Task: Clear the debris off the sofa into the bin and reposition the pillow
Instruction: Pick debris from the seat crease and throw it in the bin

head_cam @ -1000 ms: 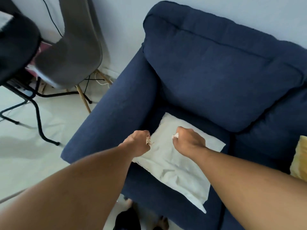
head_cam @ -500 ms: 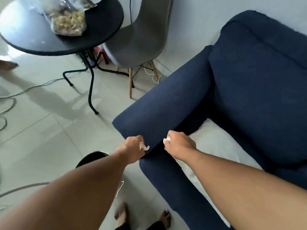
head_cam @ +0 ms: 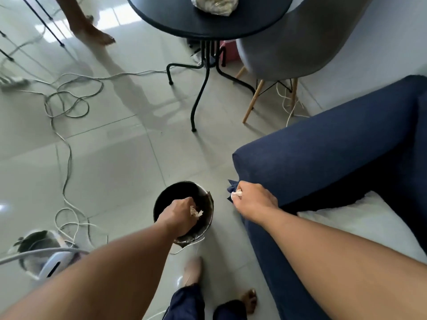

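A round black bin (head_cam: pixel 172 195) stands on the tiled floor just left of the navy sofa's armrest (head_cam: pixel 323 158). My left hand (head_cam: pixel 179 213) hovers over the bin's mouth, fingers closed on a pale scrap of debris (head_cam: pixel 196 212). My right hand (head_cam: pixel 251 200) is beside the armrest's front corner, to the right of the bin, pinching a small white scrap (head_cam: pixel 236 193). The white pillow (head_cam: pixel 360 225) lies flat on the sofa seat behind my right forearm.
A black round table (head_cam: pixel 208 21) with a plastic bag stands ahead, a grey chair (head_cam: pixel 293 49) beside it. White cables (head_cam: pixel 67 107) loop across the floor at left. Another person's foot (head_cam: pixel 97 35) is at far left. An appliance (head_cam: pixel 44 255) sits near my left forearm. My feet (head_cam: pixel 194 269) are below.
My view has swung left from the sofa to the floor. Both hands carried their scraps away from the pillow; the left one now sits over the bin.
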The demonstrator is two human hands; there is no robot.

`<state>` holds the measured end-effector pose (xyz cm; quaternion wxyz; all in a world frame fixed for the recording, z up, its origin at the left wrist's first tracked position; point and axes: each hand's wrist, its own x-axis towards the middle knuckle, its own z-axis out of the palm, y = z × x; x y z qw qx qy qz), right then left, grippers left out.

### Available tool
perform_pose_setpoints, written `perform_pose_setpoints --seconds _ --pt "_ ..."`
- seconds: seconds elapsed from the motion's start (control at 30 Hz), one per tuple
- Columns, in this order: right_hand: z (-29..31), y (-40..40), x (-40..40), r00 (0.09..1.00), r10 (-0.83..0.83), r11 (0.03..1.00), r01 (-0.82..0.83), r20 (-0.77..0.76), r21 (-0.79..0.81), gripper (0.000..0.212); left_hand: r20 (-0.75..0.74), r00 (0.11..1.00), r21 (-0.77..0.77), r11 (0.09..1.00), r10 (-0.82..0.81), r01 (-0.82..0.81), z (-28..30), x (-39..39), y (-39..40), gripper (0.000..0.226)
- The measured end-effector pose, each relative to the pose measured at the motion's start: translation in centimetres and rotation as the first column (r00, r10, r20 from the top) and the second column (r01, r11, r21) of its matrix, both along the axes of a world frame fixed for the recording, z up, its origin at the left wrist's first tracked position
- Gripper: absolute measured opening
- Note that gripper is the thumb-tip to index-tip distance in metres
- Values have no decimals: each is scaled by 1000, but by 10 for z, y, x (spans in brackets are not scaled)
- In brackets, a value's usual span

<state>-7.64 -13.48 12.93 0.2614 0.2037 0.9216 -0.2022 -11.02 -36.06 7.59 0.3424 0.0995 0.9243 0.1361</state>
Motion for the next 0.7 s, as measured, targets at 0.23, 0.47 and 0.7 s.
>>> perform_pose_setpoints --seconds 0.23,0.47,0.7 --pt "-18 -67 -24 993 111 994 -110 42 -24 20 10 995 -42 994 99 -99 -14 -2 -47 37" --pt "-25 -94 -35 987 151 988 -151 51 -17 21 87 986 -88 987 140 -132 -20 -9 -57 69" --pt "-28 -102 -34 987 151 988 -149 55 -40 20 44 991 -184 976 128 -117 -22 -10 -59 69"
